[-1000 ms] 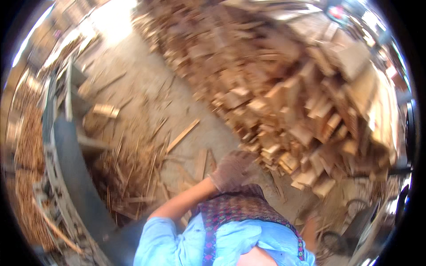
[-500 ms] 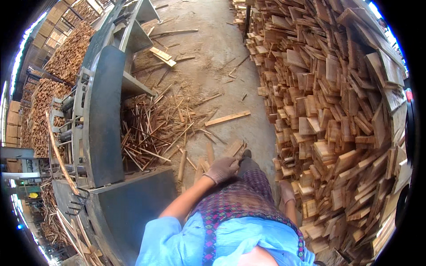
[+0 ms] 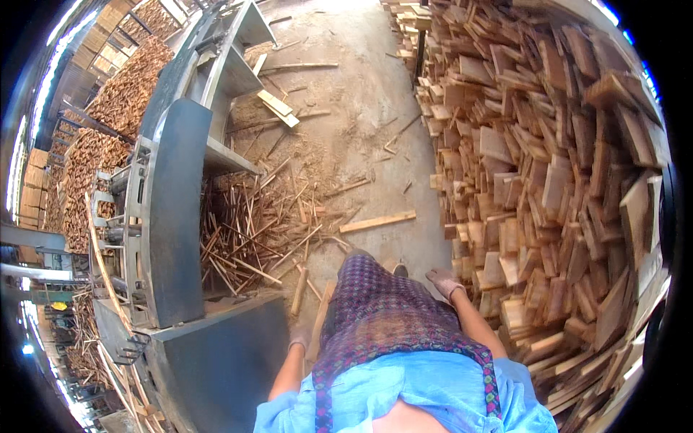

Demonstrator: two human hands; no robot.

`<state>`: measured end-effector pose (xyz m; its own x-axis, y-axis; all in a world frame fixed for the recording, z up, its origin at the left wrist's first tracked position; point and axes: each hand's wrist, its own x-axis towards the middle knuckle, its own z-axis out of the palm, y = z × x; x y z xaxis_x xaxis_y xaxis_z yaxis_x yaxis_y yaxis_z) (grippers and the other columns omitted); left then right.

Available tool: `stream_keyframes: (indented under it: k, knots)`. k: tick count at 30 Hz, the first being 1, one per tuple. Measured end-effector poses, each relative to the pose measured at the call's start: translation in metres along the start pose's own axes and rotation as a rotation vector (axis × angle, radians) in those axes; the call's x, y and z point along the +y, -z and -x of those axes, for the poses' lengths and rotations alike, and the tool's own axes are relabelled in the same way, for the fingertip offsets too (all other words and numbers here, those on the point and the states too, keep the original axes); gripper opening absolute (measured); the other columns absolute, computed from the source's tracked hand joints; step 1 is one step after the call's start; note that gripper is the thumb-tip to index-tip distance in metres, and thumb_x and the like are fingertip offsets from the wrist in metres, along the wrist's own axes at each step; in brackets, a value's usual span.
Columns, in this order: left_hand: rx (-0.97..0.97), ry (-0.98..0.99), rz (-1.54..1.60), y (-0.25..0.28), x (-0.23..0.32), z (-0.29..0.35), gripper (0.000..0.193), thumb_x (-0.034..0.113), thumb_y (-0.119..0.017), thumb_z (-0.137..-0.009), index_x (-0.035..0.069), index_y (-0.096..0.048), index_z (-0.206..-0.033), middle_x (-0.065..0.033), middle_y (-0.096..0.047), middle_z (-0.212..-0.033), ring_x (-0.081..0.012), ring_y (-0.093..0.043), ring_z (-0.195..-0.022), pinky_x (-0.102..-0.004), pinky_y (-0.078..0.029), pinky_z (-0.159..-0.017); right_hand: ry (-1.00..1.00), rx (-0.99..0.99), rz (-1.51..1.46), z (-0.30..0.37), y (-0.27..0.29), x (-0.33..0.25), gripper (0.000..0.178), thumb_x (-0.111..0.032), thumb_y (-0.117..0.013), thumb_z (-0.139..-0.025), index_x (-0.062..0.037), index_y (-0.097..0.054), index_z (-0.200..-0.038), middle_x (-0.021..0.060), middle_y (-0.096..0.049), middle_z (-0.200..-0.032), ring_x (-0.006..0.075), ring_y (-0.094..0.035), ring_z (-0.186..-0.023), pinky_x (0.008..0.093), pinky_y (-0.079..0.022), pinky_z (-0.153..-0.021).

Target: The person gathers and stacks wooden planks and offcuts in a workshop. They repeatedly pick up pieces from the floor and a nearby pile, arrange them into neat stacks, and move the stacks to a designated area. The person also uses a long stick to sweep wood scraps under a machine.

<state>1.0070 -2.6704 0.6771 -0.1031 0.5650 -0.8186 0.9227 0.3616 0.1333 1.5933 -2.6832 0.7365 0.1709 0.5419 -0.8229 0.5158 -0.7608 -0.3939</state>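
My right hand [image 3: 445, 282], in a pinkish work glove, is out in front at my right side. It holds nothing I can see, its fingers loosely stretched, close to the tall wood stack [image 3: 534, 195]. My left hand [image 3: 299, 334], also gloved, hangs low at my left hip between the patterned apron [image 3: 390, 310] and a dark metal box [image 3: 224, 353]. It is partly hidden and blurred, so its fingers cannot be made out. A shoe tip [image 3: 400, 270] shows beyond the apron's hem.
A long grey metal machine [image 3: 175, 216] runs along the left. Thin wood offcuts [image 3: 245, 231] lie heaped beside it. A loose plank [image 3: 377, 221] and two pale boards [image 3: 279, 107] lie on the dusty concrete floor [image 3: 368, 144]. A rake [image 3: 131, 349] leans at the lower left.
My left hand has swung back from in front of the apron to my left hip. My right hand has come forward beside the stack. The view has shifted slightly, and a leg has stepped forward.
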Motion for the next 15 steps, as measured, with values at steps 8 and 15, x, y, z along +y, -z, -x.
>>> stream_keyframes:
  k: [8, 15]
  knots:
    - [-0.076, 0.038, 0.269, 0.009, 0.104, -0.069, 0.032, 0.023, -0.056, -0.098, 0.005, -0.070, -0.121, -0.0236, -0.068, -0.128, -0.0441, -0.067, -0.113, -0.0511, -0.053, -0.091, 0.033, 0.121, 0.083, -0.038, 0.062, -0.066, 0.054, -0.047, -0.054, -0.096, -0.0023, -0.072, -0.121, 0.0280, -0.069, -0.123, 0.0428, -0.064, -0.119, 0.0470, -0.048, -0.102]
    - [0.020, -0.128, 0.097, 0.145, 0.191, -0.185, 0.036, 0.024, -0.052, -0.099, 0.004, -0.071, -0.122, -0.0231, -0.069, -0.127, -0.0415, -0.066, -0.117, -0.0495, -0.052, -0.094, -0.095, 0.054, 0.130, -0.125, 0.087, -0.093, 0.061, -0.048, -0.053, -0.093, -0.0003, -0.068, -0.128, 0.0287, -0.062, -0.137, 0.0427, -0.057, -0.130, 0.0486, -0.045, -0.108]
